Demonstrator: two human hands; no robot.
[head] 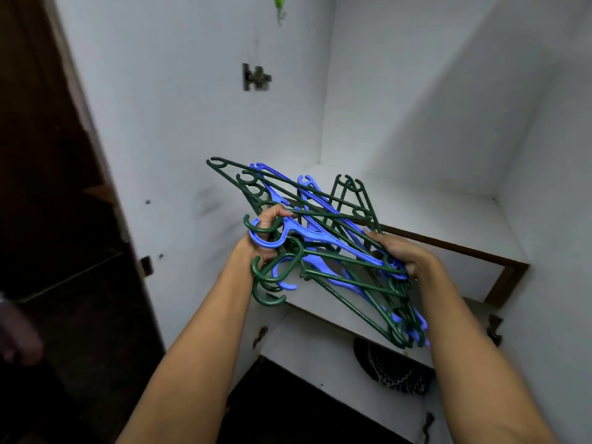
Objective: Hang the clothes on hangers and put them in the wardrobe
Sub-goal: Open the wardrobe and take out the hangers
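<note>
A tangled bundle of several plastic hangers [333,248], dark green and blue, is held in front of the open white wardrobe [198,129]. My left hand [267,230] grips the bundle at the hooks, fingers curled round them. My right hand [405,254] holds the hangers' lower bars from the right side. The bundle hovers just above the white shelf [426,213]. No clothes are visible.
The shelf has a brown front edge [455,243]. Below it sits a dark patterned object [392,370] on a lower shelf. A green hook [279,6] hangs at the top. The dark wardrobe door [48,203] stands open at left, with a metal hinge [254,77] on the side wall.
</note>
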